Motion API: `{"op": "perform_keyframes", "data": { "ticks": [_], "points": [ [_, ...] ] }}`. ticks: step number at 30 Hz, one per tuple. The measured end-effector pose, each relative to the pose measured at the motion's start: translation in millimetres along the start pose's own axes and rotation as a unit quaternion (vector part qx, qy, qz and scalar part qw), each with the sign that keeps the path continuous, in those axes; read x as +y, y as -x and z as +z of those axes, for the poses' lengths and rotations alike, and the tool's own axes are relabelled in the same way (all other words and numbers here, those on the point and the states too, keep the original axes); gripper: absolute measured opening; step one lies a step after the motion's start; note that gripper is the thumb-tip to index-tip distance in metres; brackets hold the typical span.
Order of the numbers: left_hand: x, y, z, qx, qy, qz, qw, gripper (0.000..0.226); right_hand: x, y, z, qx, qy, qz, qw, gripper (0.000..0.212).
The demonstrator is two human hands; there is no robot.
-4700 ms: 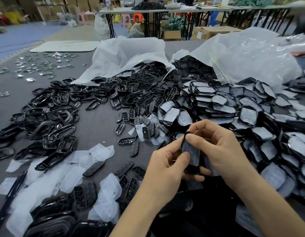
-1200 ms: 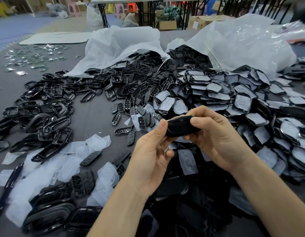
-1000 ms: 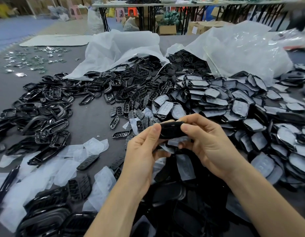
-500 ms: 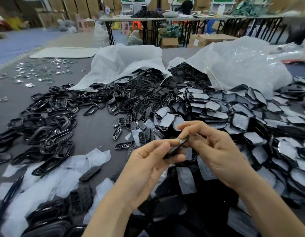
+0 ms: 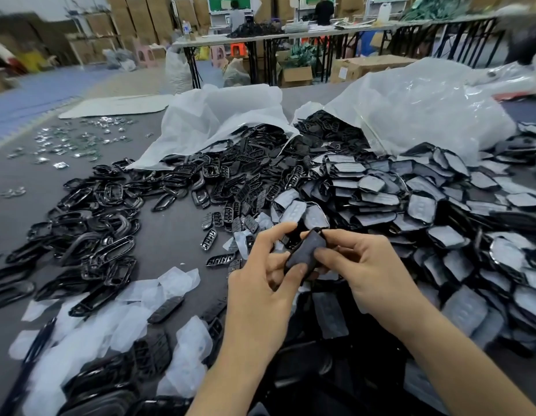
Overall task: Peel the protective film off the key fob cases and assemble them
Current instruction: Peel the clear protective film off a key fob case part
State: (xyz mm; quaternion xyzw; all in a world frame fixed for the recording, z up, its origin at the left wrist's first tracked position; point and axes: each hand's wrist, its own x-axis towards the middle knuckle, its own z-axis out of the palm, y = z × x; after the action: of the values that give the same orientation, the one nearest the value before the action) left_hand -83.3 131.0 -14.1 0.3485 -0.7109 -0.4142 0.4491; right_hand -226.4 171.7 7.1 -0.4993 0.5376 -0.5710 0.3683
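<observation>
One grey table [image 5: 170, 229] carries two open white bags [image 5: 410, 115], a heap of filmed shells [image 5: 410, 205] at right, black frames [image 5: 95, 235] at left and loose films [image 5: 140, 295] in front. Above the near middle, left hand [image 5: 260, 289] and right hand [image 5: 368, 271] both pinch one black case [image 5: 305, 250].

Lighting is even, diffuse and moderately bright, from above; shadows on the grey tabletop [image 5: 173, 235] are soft and faint. The clear plastic bag [image 5: 425, 115] shows white glare patches; the glossy black frames [image 5: 107, 247] carry small highlights. Wide-angle distortion bows the far tables [image 5: 305, 33] and stretches the corners. The background and left edge are blurred. The left hand [image 5: 260, 286], right hand [image 5: 371, 265] and key fob case [image 5: 305, 250] between them render acceptably sharp.
</observation>
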Motion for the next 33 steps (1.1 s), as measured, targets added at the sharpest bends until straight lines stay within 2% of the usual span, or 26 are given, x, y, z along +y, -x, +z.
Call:
{"op": "perform_keyframes", "data": {
  "ticks": [6, 9, 13, 19, 25, 28, 33],
  "points": [
    [0, 0, 3, -0.017, 0.071, -0.049, 0.996, 0.054, 4, -2, 0, 0.006, -0.039, 0.02, 0.999, 0.031],
    [-4, -1, 4, 0.004, 0.037, -0.046, 0.998, 0.041, 6, -1, 0, 0.012, -0.068, 0.041, 0.997, 0.028],
    [-8, -2, 2, 0.013, -0.004, -0.043, 0.999, 0.039, 7, -1, 3, 0.034, -0.124, 0.085, 0.988, 0.02],
    [-9, -1, 4, 0.001, -0.033, -0.009, 0.999, 0.027, 7, -2, 4, 0.05, -0.075, 0.065, 0.994, 0.013],
    [-8, 0, 2, 0.014, -0.011, -0.01, 1.0, 0.003, 9, 0, 8, 0.002, 0.024, 0.013, 1.0, 0.016],
    [-7, 0, 0, 0.003, -0.039, -0.008, 0.999, 0.008, 8, 2, 10, -0.015, 0.043, -0.011, 0.999, 0.018],
    [-4, 0, 3, 0.007, 0.004, -0.016, 1.0, 0.006, 6, 3, 10, -0.012, 0.051, -0.035, 0.998, 0.018]
  ]
}}
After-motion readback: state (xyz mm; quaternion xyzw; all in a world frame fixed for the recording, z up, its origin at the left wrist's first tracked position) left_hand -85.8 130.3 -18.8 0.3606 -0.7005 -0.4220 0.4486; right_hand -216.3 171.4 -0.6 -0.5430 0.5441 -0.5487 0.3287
